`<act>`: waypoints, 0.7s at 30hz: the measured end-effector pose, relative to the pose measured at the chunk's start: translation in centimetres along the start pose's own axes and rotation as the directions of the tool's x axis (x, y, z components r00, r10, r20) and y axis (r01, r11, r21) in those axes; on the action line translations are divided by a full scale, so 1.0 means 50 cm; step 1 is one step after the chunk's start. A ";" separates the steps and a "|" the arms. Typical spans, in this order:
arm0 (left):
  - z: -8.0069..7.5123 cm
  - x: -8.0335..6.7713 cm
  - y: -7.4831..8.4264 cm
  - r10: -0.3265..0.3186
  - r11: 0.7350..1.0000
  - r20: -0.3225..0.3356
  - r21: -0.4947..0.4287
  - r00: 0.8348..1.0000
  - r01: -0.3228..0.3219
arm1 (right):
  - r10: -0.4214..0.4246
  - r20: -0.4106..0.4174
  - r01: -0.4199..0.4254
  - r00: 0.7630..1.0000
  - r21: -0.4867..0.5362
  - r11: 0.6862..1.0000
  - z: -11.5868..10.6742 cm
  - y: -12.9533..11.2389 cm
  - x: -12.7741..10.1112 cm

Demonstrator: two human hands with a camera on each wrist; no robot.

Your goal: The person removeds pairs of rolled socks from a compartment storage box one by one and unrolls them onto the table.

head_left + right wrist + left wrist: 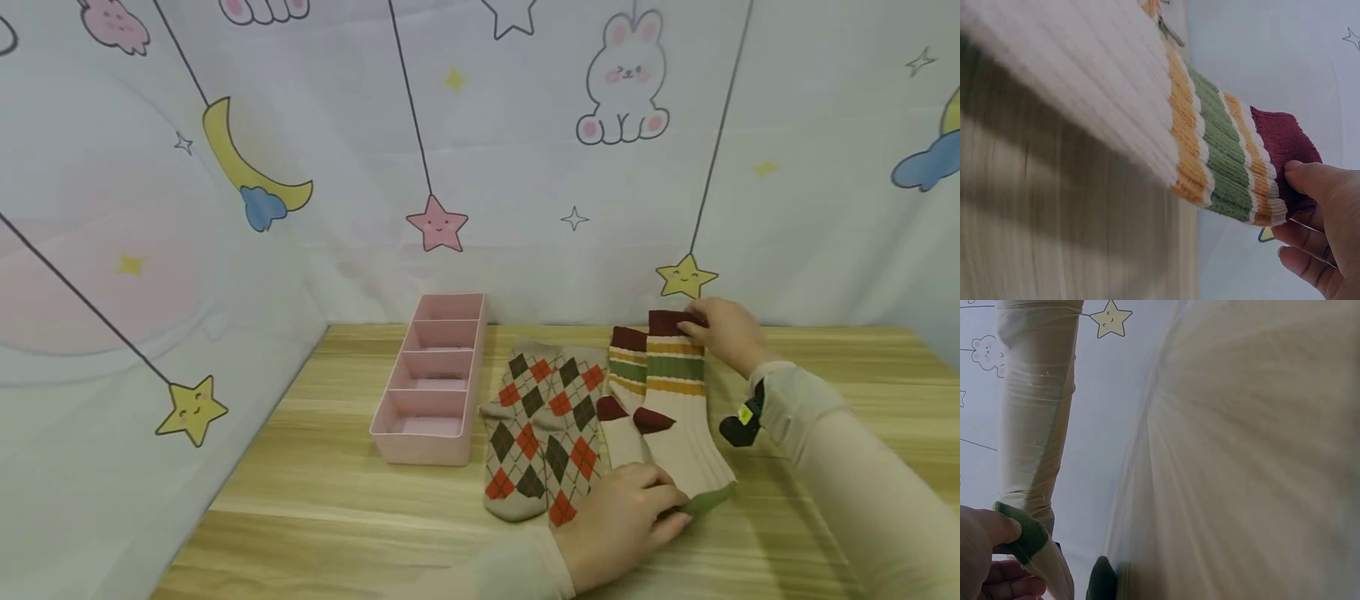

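A cream sock (678, 433) with a maroon cuff, green and mustard stripes, maroon heel and green toe is stretched between both hands. My right hand (727, 333) pinches its cuff, thumb on top, as the right wrist view also shows on the maroon band (1285, 140). At the other end my left hand (622, 521) pinches the green toe (1025, 534) between thumb and fingers. A matching striped sock (627, 354) lies just left of it, partly covered. Further left lies a pair of beige argyle socks (543, 425) with red and dark green diamonds, side by side.
A pink organizer box (427, 450) with several compartments stands left of the argyle socks on the wood-grain table (300, 500). Behind the table hangs a white curtain (525, 167) printed with stars and rabbits. A black strap device (742, 425) sits at the right wrist.
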State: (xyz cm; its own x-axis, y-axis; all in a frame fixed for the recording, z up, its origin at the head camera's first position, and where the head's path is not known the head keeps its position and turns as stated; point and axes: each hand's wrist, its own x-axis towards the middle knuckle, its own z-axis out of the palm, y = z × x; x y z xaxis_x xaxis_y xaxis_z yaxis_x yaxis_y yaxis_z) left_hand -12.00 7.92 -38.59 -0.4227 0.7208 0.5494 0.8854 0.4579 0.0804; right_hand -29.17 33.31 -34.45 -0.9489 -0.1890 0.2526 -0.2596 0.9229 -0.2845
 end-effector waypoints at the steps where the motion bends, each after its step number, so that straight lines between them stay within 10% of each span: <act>1: 0.004 0.004 0.003 0.005 1.000 0.005 0.001 1.000 -0.005 | 0.003 0.004 -0.003 1.000 0.004 1.000 0.000 0.004 -0.002; 21: 0.056 0.026 0.026 0.020 0.987 0.228 0.148 0.973 -0.055 | 0.081 0.084 -0.080 0.993 -0.010 0.997 0.027 0.066 -0.030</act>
State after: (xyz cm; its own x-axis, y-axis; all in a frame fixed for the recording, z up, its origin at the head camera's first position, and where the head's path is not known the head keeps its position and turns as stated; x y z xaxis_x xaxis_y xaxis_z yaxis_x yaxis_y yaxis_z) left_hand -11.93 10.93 -40.08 -0.4383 0.8294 0.3465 0.8686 0.4899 -0.0739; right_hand -28.84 36.20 -37.01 -0.9784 -0.1414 0.1507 -0.1809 0.9385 -0.2942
